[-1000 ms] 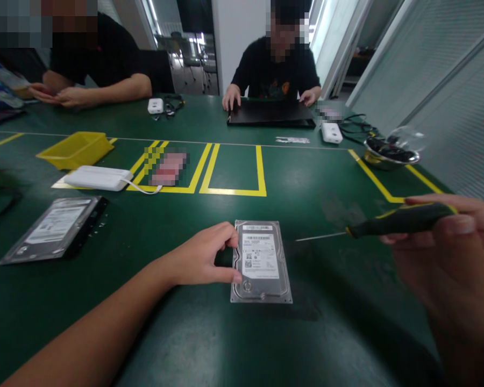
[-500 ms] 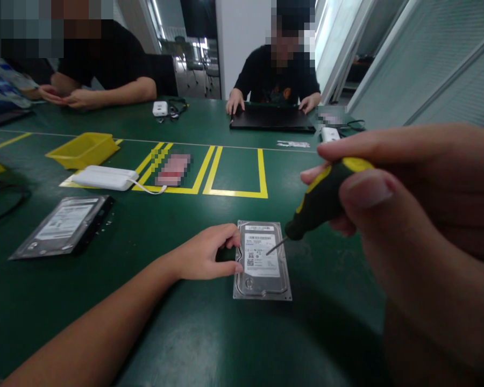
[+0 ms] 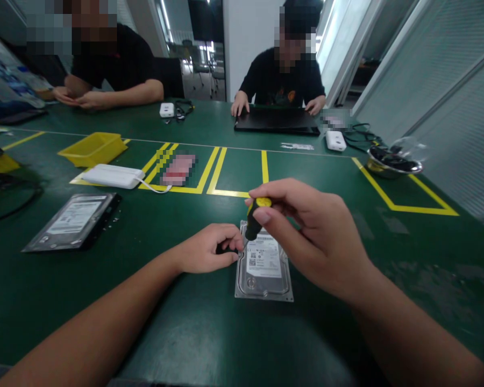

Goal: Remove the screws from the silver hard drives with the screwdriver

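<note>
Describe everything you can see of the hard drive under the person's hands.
The hard drive is a silver metal box with a white printed label, lying flat, label up, on the green table. The left hand steadies its left edge. The right hand holds a black-and-yellow screwdriver upright over its far left corner.

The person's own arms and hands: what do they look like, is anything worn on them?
Both forearms are bare as far as the picture shows. The left hand and the right hand have no gloves, and I see no rings, watch or wristband. The nails look short and plain. No sleeves show at the bottom edge.
</note>
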The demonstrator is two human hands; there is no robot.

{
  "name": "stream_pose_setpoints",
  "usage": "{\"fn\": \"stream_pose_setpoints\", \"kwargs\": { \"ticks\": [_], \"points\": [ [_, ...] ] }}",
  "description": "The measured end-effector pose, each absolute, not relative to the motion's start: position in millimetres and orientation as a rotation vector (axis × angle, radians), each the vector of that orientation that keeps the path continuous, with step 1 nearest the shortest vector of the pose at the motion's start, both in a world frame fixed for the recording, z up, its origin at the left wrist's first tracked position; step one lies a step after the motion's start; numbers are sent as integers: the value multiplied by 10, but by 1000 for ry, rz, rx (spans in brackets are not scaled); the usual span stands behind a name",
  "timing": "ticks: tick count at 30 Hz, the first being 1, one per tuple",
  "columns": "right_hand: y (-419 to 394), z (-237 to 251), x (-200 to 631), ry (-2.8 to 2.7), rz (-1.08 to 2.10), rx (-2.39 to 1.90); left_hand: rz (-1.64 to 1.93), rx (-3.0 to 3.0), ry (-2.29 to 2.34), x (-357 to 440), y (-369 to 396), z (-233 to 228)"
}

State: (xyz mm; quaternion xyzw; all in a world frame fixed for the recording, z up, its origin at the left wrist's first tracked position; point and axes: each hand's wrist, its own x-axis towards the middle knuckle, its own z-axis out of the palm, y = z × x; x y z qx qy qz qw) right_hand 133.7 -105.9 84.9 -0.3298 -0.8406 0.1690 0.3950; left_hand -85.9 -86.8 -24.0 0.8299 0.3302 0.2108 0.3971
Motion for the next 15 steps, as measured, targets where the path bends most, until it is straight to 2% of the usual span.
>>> {"fn": "stream_pose_setpoints", "kwargs": {
  "ticks": [15],
  "points": [
    [-943,690,1268,-2140,508,-772,521,2119,864,-840,-874,-262]
  ]
}}
